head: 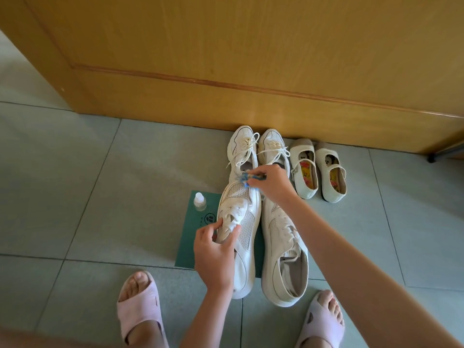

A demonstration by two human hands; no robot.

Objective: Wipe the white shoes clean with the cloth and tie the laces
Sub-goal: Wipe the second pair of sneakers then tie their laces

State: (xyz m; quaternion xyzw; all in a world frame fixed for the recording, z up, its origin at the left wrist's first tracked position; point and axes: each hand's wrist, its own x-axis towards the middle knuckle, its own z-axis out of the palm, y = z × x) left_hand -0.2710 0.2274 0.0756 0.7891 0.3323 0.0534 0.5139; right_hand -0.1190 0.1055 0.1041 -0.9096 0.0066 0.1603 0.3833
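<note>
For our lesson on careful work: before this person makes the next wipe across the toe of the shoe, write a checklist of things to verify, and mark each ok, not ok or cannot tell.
1. Cloth in hand: ok. The right hand pinches the blue cloth.
2. Cloth on the shoe: ok. It touches the toe of the left shoe.
3. Shoe steadied: ok. The left hand grips it at the laces.
4. Shoe over the green mat: ok.
5. Bottle clear of the wiping: ok. It stands upright on the mat, beside the shoe.
6. Cloth damp enough: cannot tell.
</note>
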